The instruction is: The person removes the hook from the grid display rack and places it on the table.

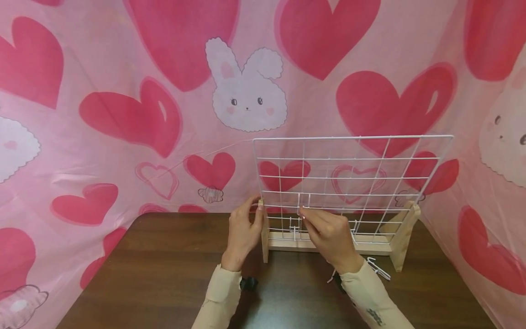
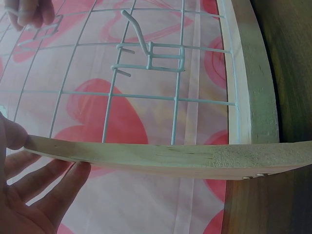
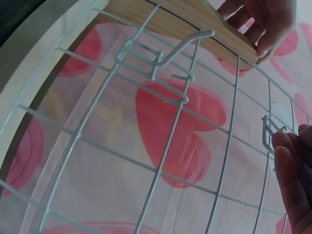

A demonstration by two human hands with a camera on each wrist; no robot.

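A white wire grid panel (image 1: pixel 353 137) leans back in a wooden stand. My left hand (image 1: pixel 242 228) grips the top of the stand's left upright (image 1: pixel 265 242), with the thumb on one side and fingers (image 2: pixel 41 187) on the other. In front of the grid, my right hand (image 1: pixel 333 235) pinches a white wire hook (image 3: pixel 265 136) against the wires; the fingertips cover part of it. Lower on the panel hangs another white hook (image 2: pixel 165 67), its prong sticking out. A further hook (image 1: pixel 354 228) shows on the grid just beyond my right hand.
Loose white hooks (image 1: pixel 380 269) lie on the dark wooden table (image 1: pixel 164 274) by the stand's right upright (image 1: pixel 404 237). A white tip (image 1: pixel 332 276) pokes out beside my right wrist. Behind hangs a pink cloth (image 1: pixel 123 59) with hearts and rabbits.
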